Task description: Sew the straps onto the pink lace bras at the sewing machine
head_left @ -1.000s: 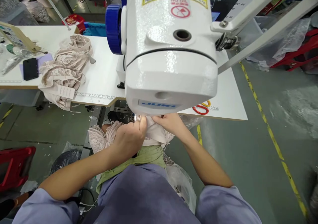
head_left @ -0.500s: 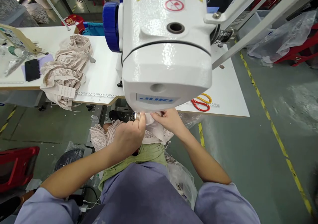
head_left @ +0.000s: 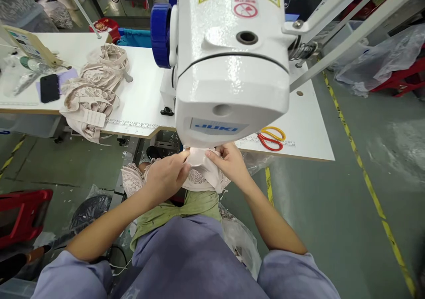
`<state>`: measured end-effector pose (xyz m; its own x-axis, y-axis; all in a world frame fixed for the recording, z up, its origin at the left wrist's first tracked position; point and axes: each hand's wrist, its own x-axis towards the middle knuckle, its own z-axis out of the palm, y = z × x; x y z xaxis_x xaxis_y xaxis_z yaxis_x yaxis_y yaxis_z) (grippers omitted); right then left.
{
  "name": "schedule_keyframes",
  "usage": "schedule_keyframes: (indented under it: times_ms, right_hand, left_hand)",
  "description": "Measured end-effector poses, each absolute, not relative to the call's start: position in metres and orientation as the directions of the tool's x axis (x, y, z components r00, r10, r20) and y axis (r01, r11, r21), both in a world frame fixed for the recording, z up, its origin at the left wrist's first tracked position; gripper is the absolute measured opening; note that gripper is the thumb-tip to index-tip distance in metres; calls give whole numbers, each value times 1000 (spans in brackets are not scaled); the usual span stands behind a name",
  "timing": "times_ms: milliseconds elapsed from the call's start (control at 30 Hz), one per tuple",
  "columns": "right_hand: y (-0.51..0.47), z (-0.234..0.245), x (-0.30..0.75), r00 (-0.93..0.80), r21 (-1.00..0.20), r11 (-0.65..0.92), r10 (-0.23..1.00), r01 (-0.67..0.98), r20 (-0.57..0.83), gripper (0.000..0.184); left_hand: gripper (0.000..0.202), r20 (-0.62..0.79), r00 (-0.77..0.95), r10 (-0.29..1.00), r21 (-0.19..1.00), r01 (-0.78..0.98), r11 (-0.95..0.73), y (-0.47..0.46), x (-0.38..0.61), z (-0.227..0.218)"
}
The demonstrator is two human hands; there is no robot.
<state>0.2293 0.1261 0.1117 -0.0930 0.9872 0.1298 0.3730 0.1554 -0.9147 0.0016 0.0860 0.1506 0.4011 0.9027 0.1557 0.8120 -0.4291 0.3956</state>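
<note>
A beige lace bra (head_left: 207,175) hangs below the head of a white JUKI sewing machine (head_left: 229,100), its lower part over my lap. My left hand (head_left: 168,175) pinches its left edge between thumb and fingers. On the other side, my right hand (head_left: 232,162) grips the cloth with the thumb on top. The smooth upper part is stretched between both hands. The machine head hides the needle area and the cloth's far edge. More beige lace lies left of my left wrist.
A pile of beige lace bras (head_left: 94,89) lies on the white table (head_left: 142,91) at left, near a black phone (head_left: 49,88). Red-and-yellow-handled scissors (head_left: 271,139) rest right of the machine head. A blue handwheel (head_left: 161,36) juts from its left side. A red stool (head_left: 25,217) stands on the floor at left.
My left hand has turned and its thumb has come down onto the cloth. More of the smooth panel shows between my hands. The view has shifted slightly.
</note>
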Motion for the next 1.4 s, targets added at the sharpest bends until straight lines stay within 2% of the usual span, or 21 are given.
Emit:
schedule_keyframes:
  times_ms: [100, 167, 233, 300, 367, 433, 567, 633, 700, 767, 833, 867, 967, 1000, 1067, 1133, 1200, 1300, 1400]
  right_hand:
    - [106, 110, 228, -79, -915, 111, 993, 388, 87, 34]
    - [85, 110, 224, -101, -918, 68, 994, 391, 31, 24]
    - [58, 113, 217, -132, -931, 17, 991, 364, -33, 23]
    - [33, 115, 206, -162, -954, -43, 982, 296, -94, 22]
    - [15, 117, 191, -200, -972, -93, 970, 214, -137, 22]
    - [9, 116, 173, -238, -981, -123, 959, 149, -156, 23]
    - [27, 110, 128, -375, -994, -112, 921, -5, -102, 31]
    - [43, 105, 105, -450, -969, -170, 890, -182, -72, 48]
    - [56, 98, 86, -481, -882, -327, 866, -340, -136, 57]
    - [63, 91, 76, -469, -769, -482, 841, -420, -271, 51]
    - [65, 83, 74, -392, -715, -531, 840, -454, -375, 41]
    - [63, 78, 75, -328, -730, -505, 861, -460, -389, 38]
    - [53, 62, 85, -83, -889, -304, 952, -344, -294, 30]
    - [48, 56, 88, -22, -941, -229, 973, -250, -231, 27]
    - [39, 44, 94, 10, -995, -89, 996, -35, -90, 21]
    - [30, 35, 99, -61, -986, 59, 997, 156, 50, 15]
    - [22, 29, 106, -167, -939, 191, 975, 285, 148, 14]
    - [15, 30, 121, -254, -916, 195, 961, 351, 107, 14]
    - [15, 41, 138, -194, -928, 129, 979, 349, 63, 18]
  left_hand:
    - [38, -27, 242, 970, 721, 677, -149, 84, -8, 147]
    - [41, -173, 279, 945, 836, 549, -9, 83, -13, 145]
    - [42, -268, 408, 873, 897, 437, 72, 80, -15, 142]
    - [41, -298, 523, 799, 938, 313, 145, 75, -18, 137]
    - [40, -294, 544, 786, 956, 185, 230, 69, -23, 136]
    - [40, -302, 466, 832, 953, 111, 283, 62, -35, 140]
    - [36, -284, 194, 939, 950, 190, 248, 49, -72, 163]
    - [34, -274, 143, 951, 934, 275, 228, 45, -88, 176]
    - [34, -279, 153, 948, 913, 349, 213, 43, -97, 183]
    - [36, -281, 180, 943, 886, 427, 183, 44, -99, 180]
    - [34, -251, 168, 953, 823, 556, 118, 46, -97, 168]
    - [32, -205, 133, 970, 768, 636, 76, 46, -95, 158]
    - [25, -23, -21, 1000, 615, 788, 31, 46, -85, 124]
    - [26, -29, -43, 999, 634, 772, 52, 45, -80, 112]
    - [34, -176, -11, 984, 783, 605, 147, 42, -70, 91]
    - [42, -309, 76, 948, 889, 376, 260, 39, -58, 76]
    - [44, -333, 86, 939, 920, 249, 303, 36, -48, 70]
    - [40, -265, 21, 964, 935, 250, 251, 33, -40, 77]
    - [35, -200, 39, 979, 939, 292, 180, 29, -39, 92]
